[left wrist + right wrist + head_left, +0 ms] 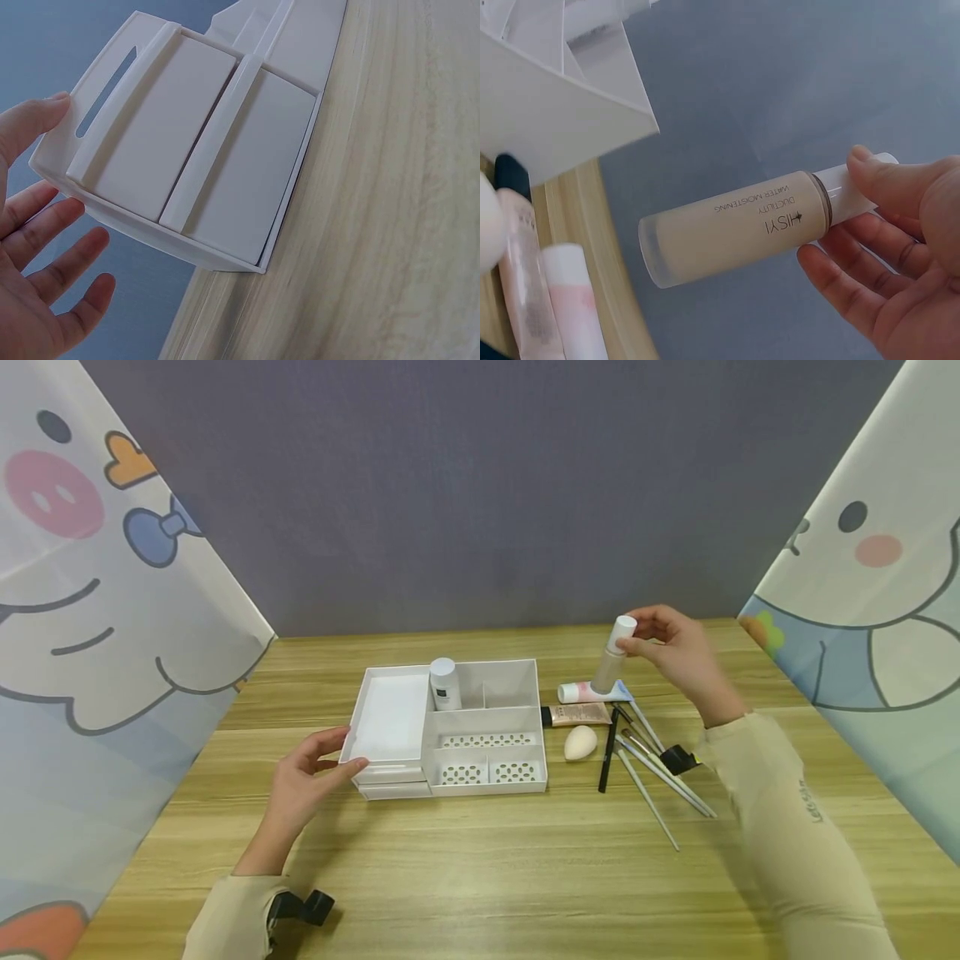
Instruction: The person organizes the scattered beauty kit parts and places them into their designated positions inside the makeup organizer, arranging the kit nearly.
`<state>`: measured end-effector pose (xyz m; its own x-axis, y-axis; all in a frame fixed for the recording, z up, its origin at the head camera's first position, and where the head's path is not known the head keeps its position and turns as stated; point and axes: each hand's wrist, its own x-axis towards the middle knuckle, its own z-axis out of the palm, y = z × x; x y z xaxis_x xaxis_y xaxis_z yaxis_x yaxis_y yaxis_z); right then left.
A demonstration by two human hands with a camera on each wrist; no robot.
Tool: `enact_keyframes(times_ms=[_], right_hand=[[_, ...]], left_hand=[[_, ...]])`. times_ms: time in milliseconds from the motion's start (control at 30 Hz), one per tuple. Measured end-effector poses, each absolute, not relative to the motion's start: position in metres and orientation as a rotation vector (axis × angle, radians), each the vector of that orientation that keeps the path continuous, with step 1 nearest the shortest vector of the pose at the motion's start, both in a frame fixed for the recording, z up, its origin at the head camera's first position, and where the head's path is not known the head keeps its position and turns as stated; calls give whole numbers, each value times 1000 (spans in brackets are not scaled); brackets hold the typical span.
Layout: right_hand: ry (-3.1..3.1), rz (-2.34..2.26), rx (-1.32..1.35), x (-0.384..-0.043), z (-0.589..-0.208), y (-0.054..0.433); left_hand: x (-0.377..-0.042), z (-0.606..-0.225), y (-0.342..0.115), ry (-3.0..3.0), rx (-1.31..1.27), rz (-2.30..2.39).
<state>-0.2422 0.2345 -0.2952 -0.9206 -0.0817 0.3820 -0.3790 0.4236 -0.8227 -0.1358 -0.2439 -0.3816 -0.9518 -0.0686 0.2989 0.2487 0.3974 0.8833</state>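
My right hand (678,652) grips a foundation bottle (735,225) by its white cap. Beige liquid fills its clear body, which tilts over a white and pink tube (573,692) in the head view. At the front left corner of a white makeup organizer (390,710), my left hand (303,781) holds on lightly with thumb and fingers. Two drawers (251,165) show at its front in the left wrist view. A white bottle (445,685) stands in a back compartment of the organizer.
Right of the organizer lie a beige tube (581,714) with a black cap, an egg-shaped makeup sponge (581,743), a black pencil (608,756) and several makeup brushes (652,802), some crossing. A grey panel (487,502) rises behind the wooden table (480,877).
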Motion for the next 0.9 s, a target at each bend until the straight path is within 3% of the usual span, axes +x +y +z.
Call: enact_keyframes(times_ms=[900], right_hand=[[-2400, 1545, 534, -245, -297, 166]], left_hand=[[-135, -382, -244, -2368, -156, -1577]])
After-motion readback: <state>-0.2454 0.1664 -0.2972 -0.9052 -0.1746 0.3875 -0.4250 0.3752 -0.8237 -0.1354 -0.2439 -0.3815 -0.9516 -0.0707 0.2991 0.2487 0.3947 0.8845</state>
